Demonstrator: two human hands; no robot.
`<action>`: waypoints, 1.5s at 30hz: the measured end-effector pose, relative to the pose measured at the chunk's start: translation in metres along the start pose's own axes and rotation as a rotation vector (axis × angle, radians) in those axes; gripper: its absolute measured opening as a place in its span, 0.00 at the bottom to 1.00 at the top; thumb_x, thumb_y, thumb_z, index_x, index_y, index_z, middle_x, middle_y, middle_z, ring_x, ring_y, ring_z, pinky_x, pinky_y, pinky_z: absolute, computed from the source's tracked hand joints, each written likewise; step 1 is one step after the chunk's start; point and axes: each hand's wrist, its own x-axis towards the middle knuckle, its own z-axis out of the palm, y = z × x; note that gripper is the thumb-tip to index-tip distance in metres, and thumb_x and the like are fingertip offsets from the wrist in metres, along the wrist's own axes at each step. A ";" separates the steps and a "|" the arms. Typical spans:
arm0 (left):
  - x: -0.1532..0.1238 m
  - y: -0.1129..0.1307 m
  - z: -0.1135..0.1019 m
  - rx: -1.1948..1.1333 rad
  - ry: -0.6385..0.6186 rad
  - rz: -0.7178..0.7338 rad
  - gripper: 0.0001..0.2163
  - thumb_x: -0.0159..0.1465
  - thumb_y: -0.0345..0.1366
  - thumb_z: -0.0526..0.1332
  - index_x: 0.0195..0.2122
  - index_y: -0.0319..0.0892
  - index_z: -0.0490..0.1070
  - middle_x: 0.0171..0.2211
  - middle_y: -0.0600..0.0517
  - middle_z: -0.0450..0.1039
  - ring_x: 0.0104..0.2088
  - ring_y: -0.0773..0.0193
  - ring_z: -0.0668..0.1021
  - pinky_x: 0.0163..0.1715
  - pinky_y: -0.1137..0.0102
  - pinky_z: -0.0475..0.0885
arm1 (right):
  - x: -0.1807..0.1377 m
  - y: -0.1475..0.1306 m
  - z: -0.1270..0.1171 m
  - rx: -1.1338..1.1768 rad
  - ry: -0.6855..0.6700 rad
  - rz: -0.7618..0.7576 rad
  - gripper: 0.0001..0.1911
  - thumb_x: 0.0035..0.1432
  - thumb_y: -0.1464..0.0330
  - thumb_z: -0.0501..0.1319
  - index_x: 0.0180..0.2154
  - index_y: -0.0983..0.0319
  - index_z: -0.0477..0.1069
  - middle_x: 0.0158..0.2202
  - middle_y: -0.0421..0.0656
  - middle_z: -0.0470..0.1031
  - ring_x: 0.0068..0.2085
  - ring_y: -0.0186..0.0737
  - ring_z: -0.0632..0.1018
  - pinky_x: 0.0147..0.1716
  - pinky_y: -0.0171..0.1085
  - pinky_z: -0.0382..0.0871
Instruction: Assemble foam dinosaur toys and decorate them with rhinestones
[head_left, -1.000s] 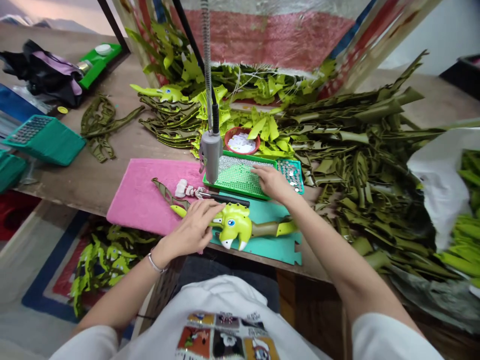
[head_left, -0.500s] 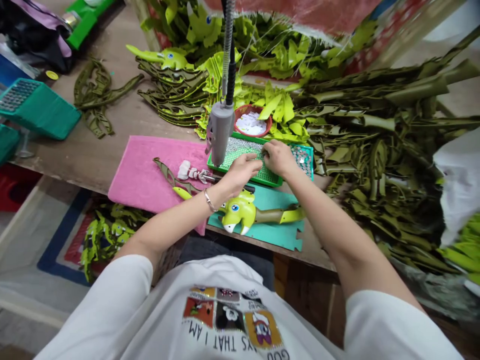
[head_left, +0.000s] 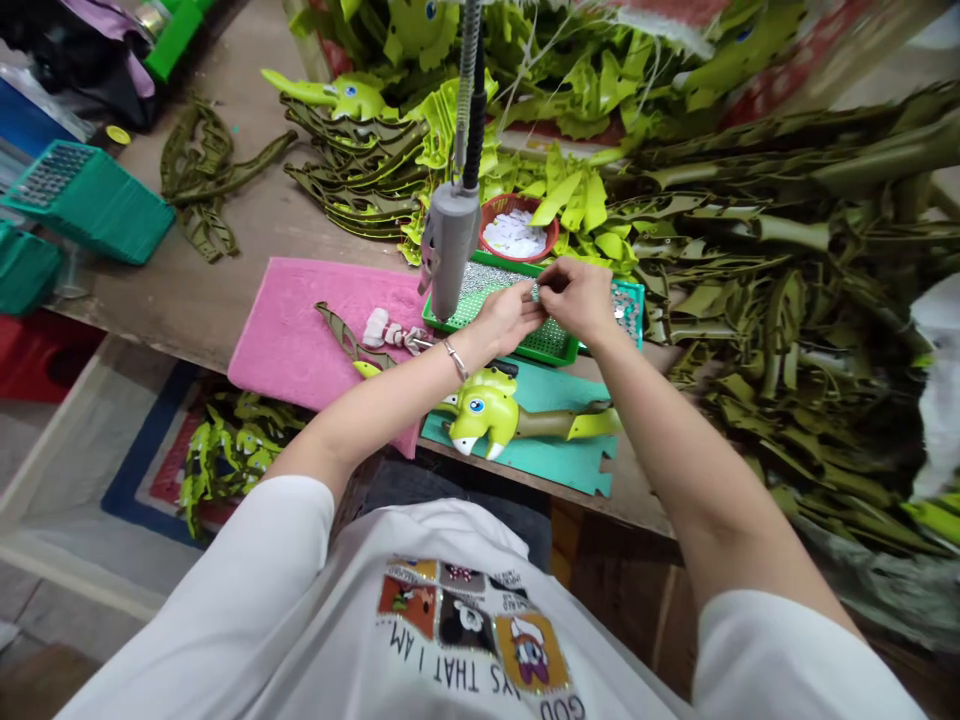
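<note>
My left hand (head_left: pixel 511 316) is turned palm up over the green perforated tray (head_left: pixel 556 345), its fingers together and slightly curled. Small silvery pieces (head_left: pixel 535 291) show at its fingertips, too small to name for sure. My right hand (head_left: pixel 581 298) meets those fingertips, thumb and fingers pinched; what lies in the pinch is hidden. Many tiny silvery parts (head_left: pixel 487 272) fill the far side of the tray. Below my hands, a lime-green toy with a dinosaur head (head_left: pixel 484 412) and an olive handle lies on a teal foam mat (head_left: pixel 536 462).
A grey power screwdriver (head_left: pixel 452 245) hangs upright by a spring, just left of my hands. Behind the tray stands a red bowl (head_left: pixel 553 240) of white pieces. Olive plastic parts (head_left: pixel 772 310) pile up at right. A pink cloth (head_left: pixel 289 330) lies left.
My right hand has lifted from the tray and come to the fingertips of my left hand, where silvery pieces now show. The view has shifted slightly.
</note>
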 end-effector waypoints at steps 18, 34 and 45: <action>0.011 0.005 0.007 0.003 0.067 0.174 0.09 0.68 0.26 0.53 0.34 0.36 0.72 0.32 0.43 0.77 0.45 0.58 0.81 0.53 0.64 0.73 | -0.018 -0.013 -0.006 0.642 0.133 0.253 0.08 0.45 0.69 0.66 0.31 0.61 0.73 0.28 0.40 0.79 0.29 0.38 0.78 0.35 0.42 0.76; -0.017 0.004 -0.002 0.051 0.058 0.243 0.07 0.67 0.24 0.56 0.35 0.36 0.72 0.34 0.47 0.78 0.49 0.61 0.81 0.54 0.68 0.73 | -0.159 -0.076 0.000 0.404 0.098 0.197 0.03 0.56 0.66 0.64 0.33 0.58 0.73 0.32 0.41 0.81 0.34 0.40 0.80 0.38 0.42 0.75; -0.106 0.002 -0.080 0.083 -0.002 0.140 0.13 0.70 0.30 0.52 0.37 0.34 0.75 0.38 0.41 0.80 0.50 0.55 0.81 0.59 0.61 0.70 | -0.160 -0.090 0.000 0.240 0.253 0.031 0.04 0.60 0.68 0.61 0.36 0.57 0.76 0.35 0.43 0.82 0.37 0.43 0.82 0.41 0.44 0.75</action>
